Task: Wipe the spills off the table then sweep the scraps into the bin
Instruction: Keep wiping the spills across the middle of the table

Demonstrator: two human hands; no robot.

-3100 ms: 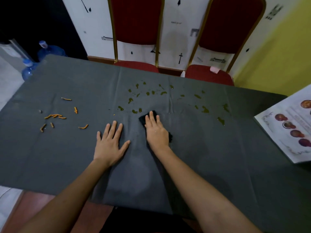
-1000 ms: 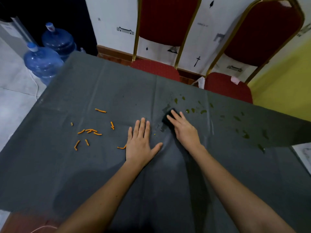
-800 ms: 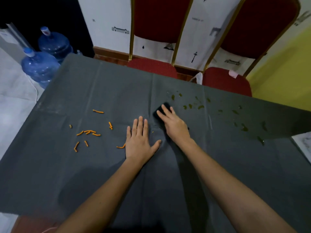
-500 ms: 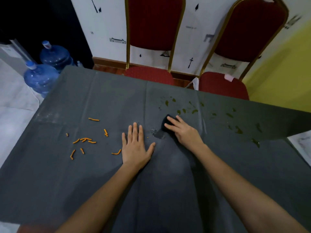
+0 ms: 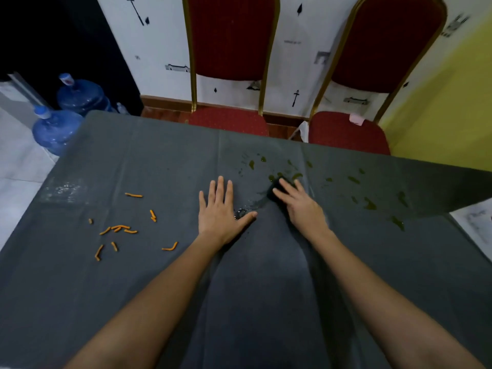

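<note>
Head camera: the right hand [image 5: 302,207], held flat, presses a cloth [image 5: 275,187]; the left hand [image 5: 219,211] lies spread out. Many spills [image 5: 370,205] and all the scraps [image 5: 121,228] are left.

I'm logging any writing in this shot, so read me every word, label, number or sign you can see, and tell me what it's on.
No text here can be read.
wallpaper: a faint line of print among the small motifs, too blurred to read.
water bottle: a coloured sticker on its cap, too small to read.
printed sheet: grey print, too blurred to read.
</note>
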